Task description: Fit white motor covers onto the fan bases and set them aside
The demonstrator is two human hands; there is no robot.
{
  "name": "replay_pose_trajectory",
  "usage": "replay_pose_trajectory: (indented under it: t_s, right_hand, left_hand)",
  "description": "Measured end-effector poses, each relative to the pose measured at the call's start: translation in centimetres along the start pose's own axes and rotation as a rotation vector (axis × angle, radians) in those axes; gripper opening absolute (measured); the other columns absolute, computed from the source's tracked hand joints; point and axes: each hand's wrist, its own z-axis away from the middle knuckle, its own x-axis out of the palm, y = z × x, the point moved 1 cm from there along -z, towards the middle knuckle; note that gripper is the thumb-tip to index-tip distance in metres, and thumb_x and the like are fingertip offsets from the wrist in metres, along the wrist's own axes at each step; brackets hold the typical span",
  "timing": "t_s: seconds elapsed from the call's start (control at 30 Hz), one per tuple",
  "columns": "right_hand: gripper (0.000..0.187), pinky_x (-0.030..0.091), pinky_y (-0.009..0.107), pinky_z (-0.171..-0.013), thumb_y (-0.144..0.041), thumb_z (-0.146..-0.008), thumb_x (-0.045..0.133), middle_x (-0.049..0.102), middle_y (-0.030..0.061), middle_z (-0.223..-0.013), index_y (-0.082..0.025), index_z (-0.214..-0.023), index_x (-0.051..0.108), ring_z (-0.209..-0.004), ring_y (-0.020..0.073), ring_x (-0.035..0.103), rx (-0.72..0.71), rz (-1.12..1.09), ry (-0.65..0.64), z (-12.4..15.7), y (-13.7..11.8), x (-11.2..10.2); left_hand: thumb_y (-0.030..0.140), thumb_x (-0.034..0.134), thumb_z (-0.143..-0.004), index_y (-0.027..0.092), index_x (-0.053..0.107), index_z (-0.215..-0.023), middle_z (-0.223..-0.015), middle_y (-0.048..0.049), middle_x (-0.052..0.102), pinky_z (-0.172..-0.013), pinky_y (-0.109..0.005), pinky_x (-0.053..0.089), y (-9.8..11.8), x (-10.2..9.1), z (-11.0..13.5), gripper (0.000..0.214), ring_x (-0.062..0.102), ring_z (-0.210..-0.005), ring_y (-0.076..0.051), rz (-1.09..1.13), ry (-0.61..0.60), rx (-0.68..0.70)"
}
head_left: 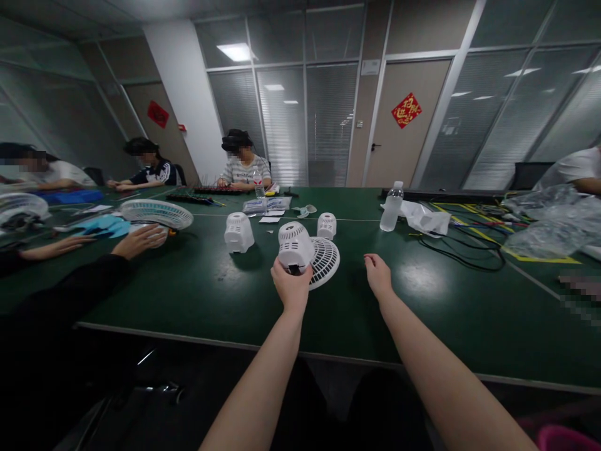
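As our left hand (292,291) is clasping a vented fan housing (293,243), a round grille (325,262) is lying just beyond — our right hand (379,279) is curling, how tightly we cannot tell.

The white housing (293,239) near the middle of the frame looks like smooth moulded plastic with a soft sheen, and the two similar shells, left (238,232) and right (327,224) of it, match in finish. The fan grille (325,263) is white plastic too, ribbed rather than smooth. Beneath, the green tabletop (211,297) is smooth and semi-glossy (ceiling light smears across it in pale patches). Right of centre, the bottle (391,210) is translucent plastic; at far right lies glossy, crinkled clear film (556,222). Upper middle, reflective glass panes (279,37) contrast with the matt door (408,156). The neighbour's sleeve (77,279), lower left, is dark, matt cloth.
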Motion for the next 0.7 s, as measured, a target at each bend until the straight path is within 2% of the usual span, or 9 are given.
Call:
replay_pose_trajectory:
  t_s: [0.23,0.43,0.57,0.7]
  right_hand:
    - [0.037,0.049,0.037,-0.077,-0.041,-0.089,0.047,0.073,0.0072,-0.098,-0.022,-0.111,0.07,-0.09,0.0255,0.067,0.028,-0.026,-0.054,-0.3,0.4,0.2]
    - [0.034,0.049,0.036,-0.076,-0.04,-0.088,0.049,0.072,0.0067,-0.097,-0.023,-0.108,0.071,-0.089,0.0252,0.066,0.023,-0.002,-0.07,-0.2,0.3,0.2]
    - [0.034,0.049,0.037,-0.078,-0.039,-0.088,0.049,0.072,0.0066,-0.098,-0.022,-0.108,0.071,-0.091,0.0257,0.066,0.018,0.014,-0.072,-0.1,0.1,0.2]
    - [0.033,0.05,0.037,-0.079,-0.038,-0.089,0.049,0.072,0.0069,-0.101,-0.022,-0.107,0.071,-0.092,0.0256,0.066,0.019,0.022,-0.076,0.0,0.0,0.0]
  left_hand:
    - [0.035,0.084,-0.061,0.017,0.047,-0.132,-0.121,-0.0132,0.053,-0.095,-0.045,0.051,-5.0,-8.2,-4.2,0.082,0.058,-0.109,-0.03,-0.204,0.145,0.1]
    - [0.04,0.084,-0.058,0.016,0.05,-0.129,-0.117,-0.0105,0.052,-0.098,-0.048,0.05,-9.1,-14.8,-9.2,0.083,0.058,-0.107,-0.03,-0.354,0.215,0.122]
    - [0.042,0.084,-0.058,0.013,0.048,-0.131,-0.121,-0.0133,0.051,-0.101,-0.05,0.048,-11.4,-17.2,-12.3,0.087,0.056,-0.111,-0.032,-0.416,0.221,0.115]
    - [0.043,0.084,-0.055,0.013,0.047,-0.133,-0.124,-0.014,0.052,-0.103,-0.049,0.047,-13.5,-18.0,-14.0,0.091,0.056,-0.114,-0.033,-0.432,0.227,0.083]
